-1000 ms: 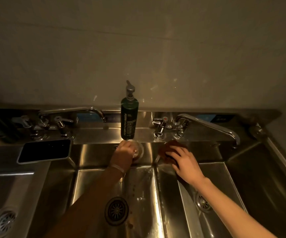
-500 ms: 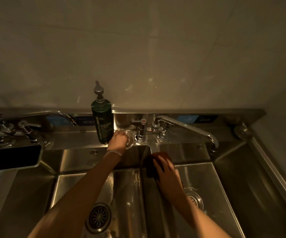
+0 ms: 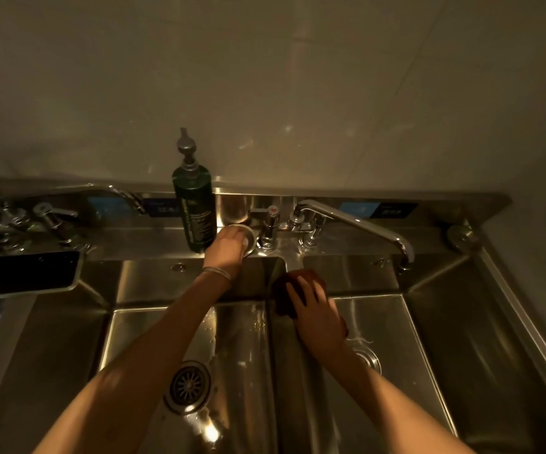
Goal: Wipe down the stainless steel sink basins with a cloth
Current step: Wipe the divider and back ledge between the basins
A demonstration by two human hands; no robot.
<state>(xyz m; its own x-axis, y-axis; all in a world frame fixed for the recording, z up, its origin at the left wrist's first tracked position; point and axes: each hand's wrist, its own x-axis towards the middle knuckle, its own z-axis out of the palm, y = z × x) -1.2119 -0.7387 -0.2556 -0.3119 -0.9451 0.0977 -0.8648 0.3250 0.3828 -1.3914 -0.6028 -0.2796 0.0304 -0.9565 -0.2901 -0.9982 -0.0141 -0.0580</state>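
Head view, single frame, dim warm light.

Left hand (image 3: 227,245): arm stretched forward across the middle basin (image 3: 239,329), wrist raised to the back ledge. Fingers curled downward over a small round metal disc (image 3: 247,239) lying on the ledge; the grip looks closed on it, though the fingertips are hidden under the hand. A thin bracelet (image 3: 216,273) circles the wrist.

Right hand (image 3: 314,309): arm reaching forward from lower right, palm down, fingers spread slightly apart and pressed flat on the cloth (image 3: 293,290). No clamping grip; the hand bears down on top.

Cloth: dark reddish-brown, bunched, sitting at the far end of the divider between the middle basin and the right basin (image 3: 393,326), draped onto the right basin's inner corner.

Middle basin: stainless steel, water droplets on the floor, round drain strainer (image 3: 189,385) near the left forearm.

Right basin: stainless steel, its drain (image 3: 368,360) partly covered by the right forearm.

Pump bottle (image 3: 194,211): dark green, upright on the back ledge, just beside the left hand.

Right faucet (image 3: 357,226): chrome spout angled out over the right basin, handles at its base beside the disc.

Left faucet (image 3: 124,194): spout and handles at far left, blurred.

Phone (image 3: 26,273): dark screen, lying flat on the ledge left of the middle basin.
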